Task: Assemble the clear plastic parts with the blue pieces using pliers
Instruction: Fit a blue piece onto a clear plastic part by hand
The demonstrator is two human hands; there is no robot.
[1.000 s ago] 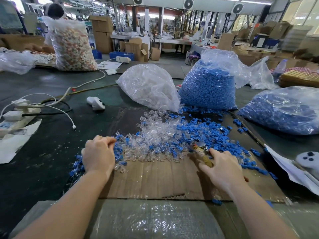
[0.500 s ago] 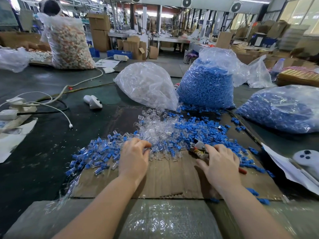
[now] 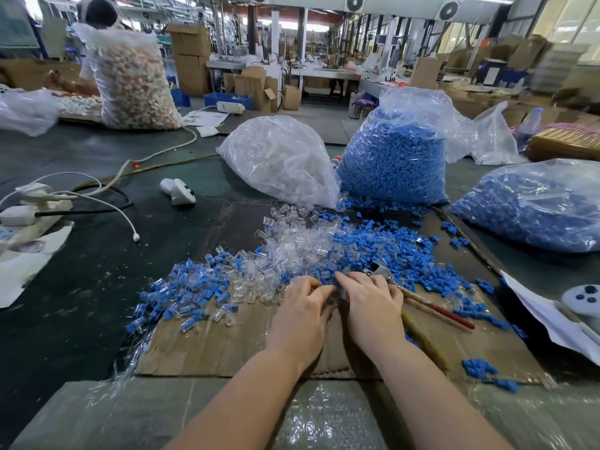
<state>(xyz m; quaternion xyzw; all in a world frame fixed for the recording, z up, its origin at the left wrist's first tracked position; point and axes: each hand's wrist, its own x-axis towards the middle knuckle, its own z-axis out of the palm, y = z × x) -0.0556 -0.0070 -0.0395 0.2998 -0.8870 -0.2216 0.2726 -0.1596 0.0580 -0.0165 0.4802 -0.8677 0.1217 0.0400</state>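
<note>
The clear plastic parts are small see-through caps heaped loosely just beyond the hands, mixed on their right side with the blue pieces, small matte blue plugs that spread off to the right and toward the far bags. To the left of the hands lies a scatter of clear caps with blue already in them. The left hand and right hand are pressed close together at the near edge of the heap, fingers curled, pinching something small and clear between them; what exactly is too blurred to tell. The pliers lie just right of the right hand, metal nose pointing toward the heap, red and tan handles trailing to the near right, partly under the right wrist.

All this sits on a flattened cardboard sheet, bare in front of the wrists and to the near left. Its right edge runs close to a white paper.

Beyond the heap stand a bag of clear parts and a bag of blue pieces, with another blue bag to the far right. The dark green tabletop carries a power strip with cables to the far left. Behind is a workshop with cardboard boxes.
</note>
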